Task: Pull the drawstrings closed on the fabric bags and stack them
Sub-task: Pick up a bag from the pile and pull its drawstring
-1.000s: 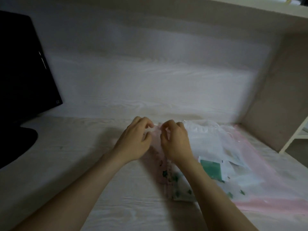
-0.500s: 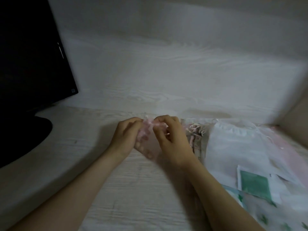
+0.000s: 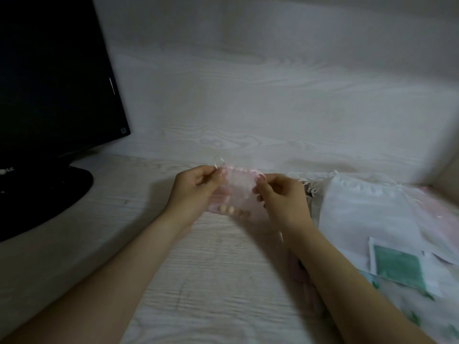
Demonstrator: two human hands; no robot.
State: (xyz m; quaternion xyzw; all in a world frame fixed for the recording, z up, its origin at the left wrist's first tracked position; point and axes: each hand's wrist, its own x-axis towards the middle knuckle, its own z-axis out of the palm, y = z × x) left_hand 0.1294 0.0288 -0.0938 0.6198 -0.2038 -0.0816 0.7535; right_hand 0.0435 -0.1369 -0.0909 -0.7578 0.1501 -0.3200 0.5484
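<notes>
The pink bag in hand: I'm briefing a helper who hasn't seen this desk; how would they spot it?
From the black monitor on the desk, look right to the two hands. The small sheer pink bag is gripped between left hand and right hand; unlike the bigger white bags piled right, it alone is held.

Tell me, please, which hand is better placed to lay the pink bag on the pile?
Probably the right hand: it pinches the right edge of the pink bag, next to the pile of bags; the left hand holds the far edge.
</notes>
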